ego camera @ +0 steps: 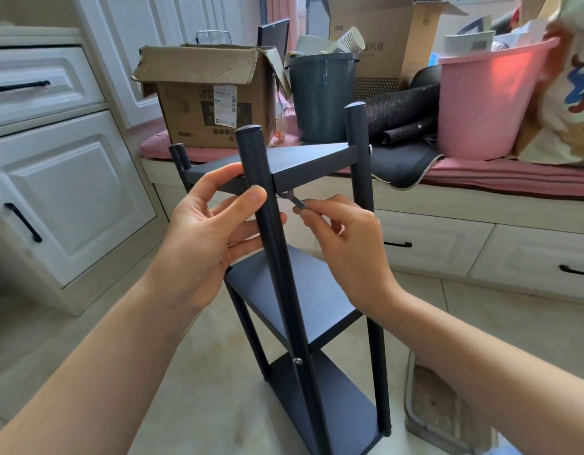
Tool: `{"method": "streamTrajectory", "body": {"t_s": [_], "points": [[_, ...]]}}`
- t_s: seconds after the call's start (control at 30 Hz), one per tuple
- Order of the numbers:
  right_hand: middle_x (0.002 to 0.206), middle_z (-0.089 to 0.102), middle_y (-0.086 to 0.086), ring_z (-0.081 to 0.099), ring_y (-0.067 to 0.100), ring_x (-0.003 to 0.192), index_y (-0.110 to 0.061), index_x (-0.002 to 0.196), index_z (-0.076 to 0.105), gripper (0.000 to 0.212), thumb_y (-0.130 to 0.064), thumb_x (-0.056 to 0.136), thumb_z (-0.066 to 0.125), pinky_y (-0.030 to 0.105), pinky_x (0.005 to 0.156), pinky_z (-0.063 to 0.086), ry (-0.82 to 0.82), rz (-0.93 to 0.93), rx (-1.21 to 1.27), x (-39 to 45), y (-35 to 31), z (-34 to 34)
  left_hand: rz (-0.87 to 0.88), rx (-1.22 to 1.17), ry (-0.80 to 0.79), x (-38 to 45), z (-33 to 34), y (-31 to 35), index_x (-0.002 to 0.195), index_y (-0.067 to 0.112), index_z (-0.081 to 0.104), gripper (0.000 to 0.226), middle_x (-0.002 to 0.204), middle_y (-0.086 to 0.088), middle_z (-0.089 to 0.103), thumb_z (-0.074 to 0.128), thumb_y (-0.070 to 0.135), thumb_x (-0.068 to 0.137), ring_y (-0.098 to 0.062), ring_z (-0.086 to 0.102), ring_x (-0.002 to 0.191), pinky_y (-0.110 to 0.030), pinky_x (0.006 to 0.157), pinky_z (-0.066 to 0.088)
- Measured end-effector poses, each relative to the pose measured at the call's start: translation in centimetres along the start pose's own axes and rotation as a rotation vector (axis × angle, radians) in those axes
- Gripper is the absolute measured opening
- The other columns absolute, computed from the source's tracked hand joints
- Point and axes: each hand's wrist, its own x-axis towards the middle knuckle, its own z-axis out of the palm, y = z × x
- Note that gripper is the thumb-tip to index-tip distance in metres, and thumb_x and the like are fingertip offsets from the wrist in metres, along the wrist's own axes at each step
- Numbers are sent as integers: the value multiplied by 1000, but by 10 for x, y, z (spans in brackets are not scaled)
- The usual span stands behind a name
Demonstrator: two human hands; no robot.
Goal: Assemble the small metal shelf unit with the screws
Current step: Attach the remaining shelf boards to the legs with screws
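Observation:
A dark blue-grey metal shelf unit (303, 165) with three shelves stands on the floor in front of me. My left hand (205, 238) grips its near front post (277, 244) just below the top shelf, thumb in front, fingers behind. My right hand (343, 241) pinches a small metal hex key (295, 200) whose tip sits at the post beside the top shelf's corner. A silver screw head (297, 360) shows lower on the same post at the middle shelf. Another screw (370, 149) shows on the right rear post.
Behind the shelf a pink-cushioned bench (481, 174) carries a cardboard box (208, 96), a dark grey bin (321, 96), a pink bucket (487, 100) and black mats. White cabinets (54, 159) stand at left. A mat or tray (438, 412) lies on the floor at right.

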Motion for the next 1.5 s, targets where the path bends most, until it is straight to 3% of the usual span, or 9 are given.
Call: {"method": "streamTrajectory", "body": {"t_s": [0.3, 0.53, 0.73, 0.93, 1.0, 1.13, 1.2, 1.37, 1.5], "points": [[86, 63, -8, 51, -5, 75, -13, 108, 76, 18, -13, 94, 65, 11, 69, 38, -7, -37, -57, 4, -6, -8, -3, 7, 10, 0, 1, 0, 119, 33, 60, 52, 105, -7, 77, 77, 32, 70, -33, 76, 90, -35, 68, 62], [81, 62, -11, 51, -3, 72, -13, 105, 77, 16, -14, 93, 67, 12, 71, 37, 0, -19, 26, 5, -11, 0, 2, 25, 8, 0, 2, 0, 120, 34, 59, 48, 107, -7, 76, 75, 33, 75, -33, 75, 91, -35, 69, 62], [85, 65, -11, 54, 5, 78, -16, 104, 78, 16, -15, 93, 67, 24, 77, 43, -30, -5, 15, 5, -10, 5, 5, 28, -6, -1, 1, 0, 118, 35, 61, 47, 107, -6, 77, 76, 33, 74, -32, 75, 92, -36, 71, 62], [92, 72, -4, 59, 24, 94, -19, 99, 79, 14, -14, 93, 67, 41, 85, 48, -41, 0, -8, 5, -10, 18, 4, 8, -13, -1, 0, 0, 121, 33, 60, 50, 107, -7, 77, 77, 33, 74, -32, 75, 93, -35, 72, 62], [89, 71, -1, 57, 25, 96, -17, 98, 79, 14, -13, 93, 66, 38, 85, 48, -55, -5, -21, 7, -8, 22, -1, 9, -10, 0, 0, 0, 120, 34, 60, 54, 107, -7, 77, 78, 35, 69, -31, 76, 92, -35, 72, 62], [78, 67, 2, 48, 19, 86, -15, 96, 79, 15, -9, 92, 66, 13, 70, 38, -63, -48, -43, 12, -5, 29, -4, -1, -8, 2, -2, 2, 122, 33, 59, 58, 107, -8, 76, 78, 35, 68, -31, 76, 91, -35, 72, 62], [76, 67, -1, 47, 19, 86, -15, 97, 79, 17, -7, 92, 66, 10, 70, 37, -52, -61, -43, 13, -4, 34, -4, -10, -9, 2, -2, 2, 122, 32, 59, 55, 107, -8, 76, 77, 33, 70, -31, 76, 91, -35, 73, 62], [74, 57, -26, 49, 19, 93, -18, 95, 79, 23, 0, 90, 65, 5, 74, 36, -15, -86, -37, 15, -2, 45, 2, -13, -12, 2, -2, 2, 121, 31, 59, 51, 105, -8, 77, 75, 30, 73, -30, 76, 89, -34, 71, 61], [76, 56, -22, 50, 23, 93, -17, 98, 78, 22, -1, 91, 64, 9, 74, 39, -23, -113, -51, 15, 0, 45, 1, -1, -7, 2, -4, 2, 119, 33, 60, 49, 105, -6, 77, 75, 31, 73, -30, 76, 89, -34, 72, 62]]}}
